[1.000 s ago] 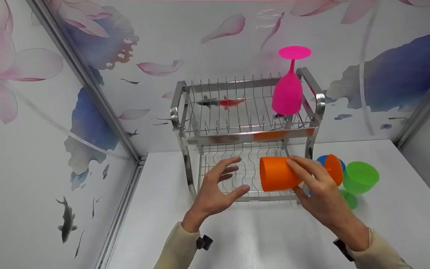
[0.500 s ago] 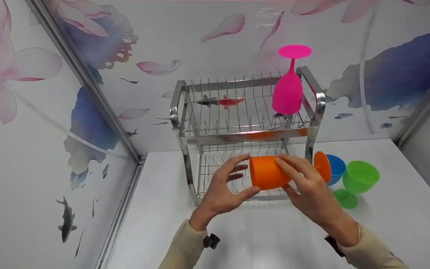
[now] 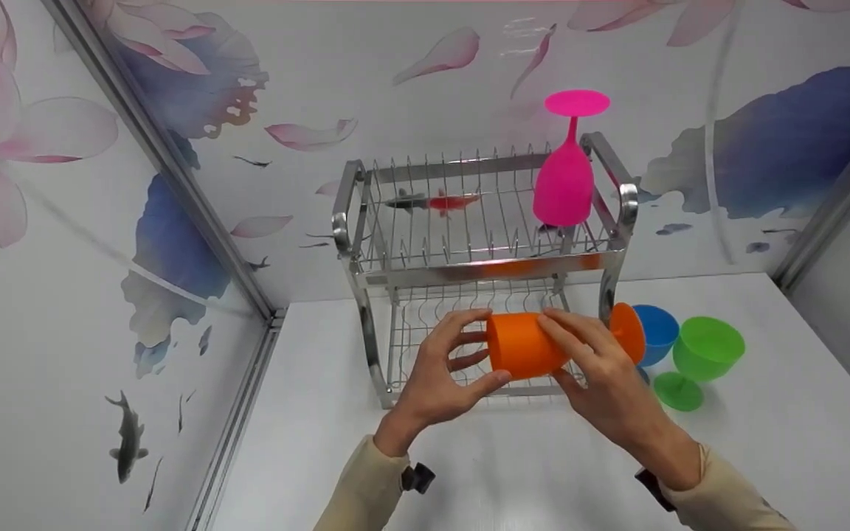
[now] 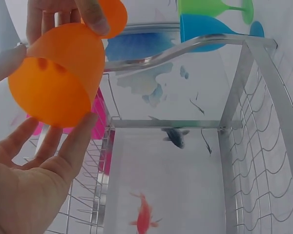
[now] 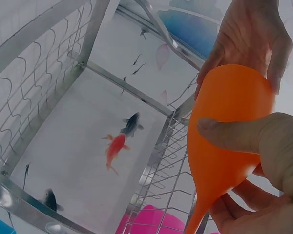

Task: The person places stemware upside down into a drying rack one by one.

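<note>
An orange plastic goblet (image 3: 524, 345) lies sideways in the air before the rack, its mouth towards the left and its foot to the right. My right hand (image 3: 609, 376) grips its bowl near the stem, thumb on one side and fingers on the other. At the mouth end, my left hand (image 3: 436, 380) holds the rim between thumb and fingertips. The left wrist view looks into the hollow orange bowl (image 4: 51, 95), with the left fingertips at its edge. In the right wrist view the right thumb (image 5: 229, 134) presses along the goblet's side.
Behind the hands stands a two-tier metal dish rack (image 3: 432, 276). A pink goblet (image 3: 565, 188) stands upside down on its upper tier at the right. A green goblet (image 3: 709, 350) and a blue goblet (image 3: 659, 333) stand on the white table right of the rack.
The right hand has carried the orange goblet left, and the left hand has moved slightly right to take hold of its rim. The blue goblet shows more now.
</note>
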Motion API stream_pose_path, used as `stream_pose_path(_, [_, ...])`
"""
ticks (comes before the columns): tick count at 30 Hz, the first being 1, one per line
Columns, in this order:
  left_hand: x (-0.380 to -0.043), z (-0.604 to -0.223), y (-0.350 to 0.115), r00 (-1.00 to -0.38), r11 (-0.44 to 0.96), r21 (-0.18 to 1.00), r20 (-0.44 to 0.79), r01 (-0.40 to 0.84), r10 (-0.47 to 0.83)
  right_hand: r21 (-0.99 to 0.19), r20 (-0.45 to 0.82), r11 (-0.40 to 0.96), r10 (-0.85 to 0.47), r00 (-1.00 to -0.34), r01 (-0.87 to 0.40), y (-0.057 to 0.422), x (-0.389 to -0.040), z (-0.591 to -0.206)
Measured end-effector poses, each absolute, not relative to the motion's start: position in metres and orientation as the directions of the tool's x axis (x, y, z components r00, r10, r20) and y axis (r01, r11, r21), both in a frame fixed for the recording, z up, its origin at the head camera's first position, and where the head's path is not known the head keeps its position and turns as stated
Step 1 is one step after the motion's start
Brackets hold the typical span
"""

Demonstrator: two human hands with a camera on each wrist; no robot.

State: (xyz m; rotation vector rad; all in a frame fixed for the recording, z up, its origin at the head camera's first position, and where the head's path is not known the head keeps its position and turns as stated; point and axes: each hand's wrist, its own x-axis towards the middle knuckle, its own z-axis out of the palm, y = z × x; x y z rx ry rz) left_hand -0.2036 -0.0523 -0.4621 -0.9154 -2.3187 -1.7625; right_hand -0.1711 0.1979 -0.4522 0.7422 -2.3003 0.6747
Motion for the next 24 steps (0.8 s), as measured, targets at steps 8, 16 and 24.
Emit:
stream_pose_path(8, [-0.203,-0.461,-0.053,-0.826,0.142,0.857,0.416,0.496,0.380,-0.322,0.702,0.680,-0.295,-0.648,-0.658,0.200,-0.160,-0.452])
stream_pose_path(16, [-0.203,-0.462,-0.055,-0.842,0.146,0.866,0.404,0.478,0.358,-0.431,0.731,0.612,-0.194,-0.654,-0.663,0.206,-0.141,-0.470])
stream_pose_path(24, [-0.203,-0.463,-0.054,-0.852,0.131,0.883,0.382,0.451,0.358,-0.749,0.581,0.388,-0.007,-0.814,-0.538,0.198,-0.141,-0.493])
